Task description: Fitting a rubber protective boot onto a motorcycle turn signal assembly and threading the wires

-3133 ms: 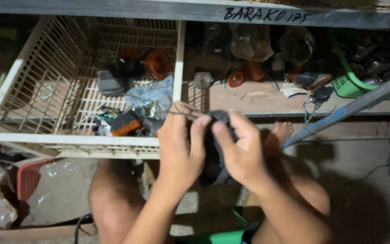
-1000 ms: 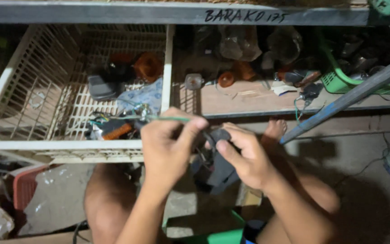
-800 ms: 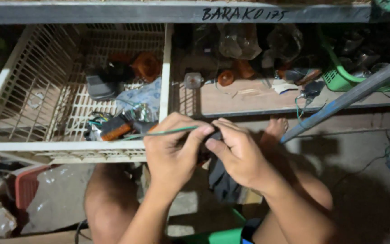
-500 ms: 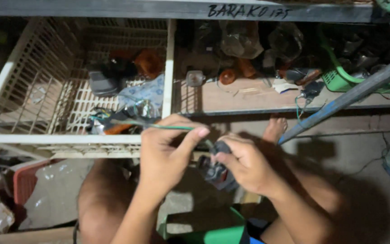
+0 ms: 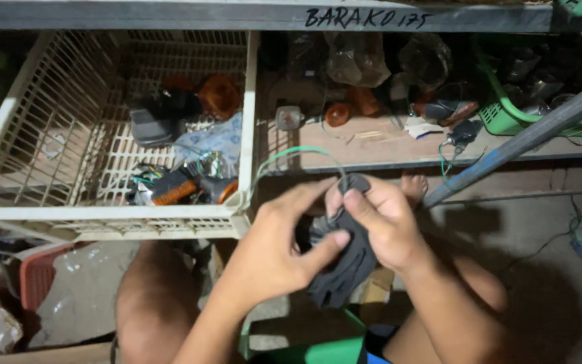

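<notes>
Hands: a person's left hand (image 5: 274, 246) and right hand (image 5: 385, 219) meet over a dark part (image 5: 345, 266) held above the lap, in front of a shelf (image 5: 399, 152).
Left grip: thumb and fingertips pressed on the part's left edge, pinching it.
Right grip: fingers curled over the part's top and right side, thumb on its upper end, closed on it.
Part's place: between the two hands, just below the shelf's front edge and right of the basket (image 5: 102, 219); its lower end hangs free under both palms.
Long axis: runs from the upper right, under the right thumb, down and slightly left; the narrow lower end points toward the person.
Wire (image 5: 298, 154): a thin green wire rises from the part's top, arcs up and left, then drops toward the basket's corner; where it ends cannot be told.
Basket: a cream plastic basket on the left holds dark and orange parts (image 5: 220, 94).
Shelf: small orange and grey parts (image 5: 338, 113) lie well behind the hands.
</notes>
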